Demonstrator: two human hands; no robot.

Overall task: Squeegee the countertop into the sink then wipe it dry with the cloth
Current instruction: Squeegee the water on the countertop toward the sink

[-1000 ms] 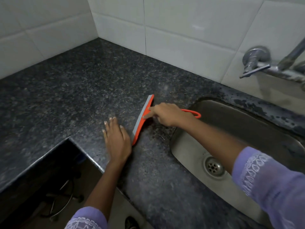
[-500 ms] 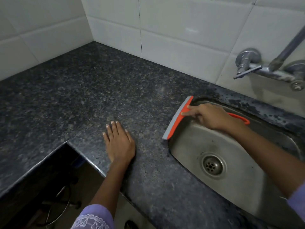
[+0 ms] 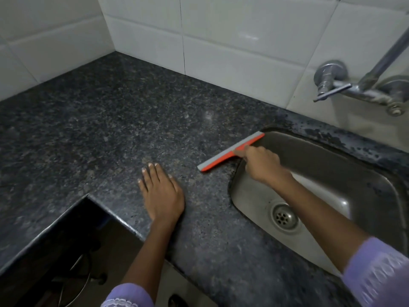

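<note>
R hand (image 3: pixel 263 165) swung squeegee (image 3: pixel 230 152) from sink rim back onto counter (image 3: pixel 110 129).

Dim, soft light, glare on the wall tiles (image 3: pixel 247 37), wide-angle bending at edges.

— Position of sink (image 3: pixel 354 173)?
— Set into countertop (image 3: pixel 110 129), at right; drain (image 3: pixel 283 217) in its near part.

— Placement of tap (image 3: pixel 345 89)?
— Mounted on tiled wall (image 3: pixel 232 41), behind and above sink.

— Squeegee (image 3: pixel 230 152)?
— Laid across sink's left rim, far end over the back-left corner, near end on countertop; held from the sink side by right hand (image 3: pixel 262 161).

— Left hand (image 3: pixel 161 193)?
— Flat on countertop, left of squeegee and apart from it, near front edge, beside the cut-out.
</note>
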